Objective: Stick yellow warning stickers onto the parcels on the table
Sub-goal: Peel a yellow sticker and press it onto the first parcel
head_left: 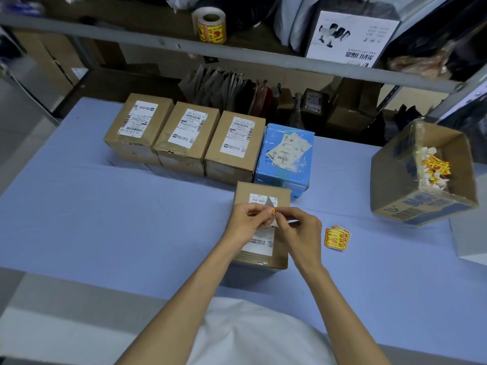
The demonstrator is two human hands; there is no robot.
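While the left hand (245, 218) and right hand (297, 227) pinch the sticker (271, 207) above the parcel (279, 248), peel slowly (corner first), keeping glue off skin, then press flat.

A yellow sticker (274, 211) pinched over brown parcel (259, 245)

Soft, even indoor light from above; bench (105, 219) moderately bright, blue surface without hot spots. Shadows faint, short, diffuse beside parcels (184, 160). Space under shelf (237, 57) dim, detail lost in dark. Mild sheen on tape of open carton (387, 180). Wide-angle bend strong: shelf rail bows, corners stretch. Centre sharp, print on labels (184, 130) partly legible; edges soft, top-left smeared.
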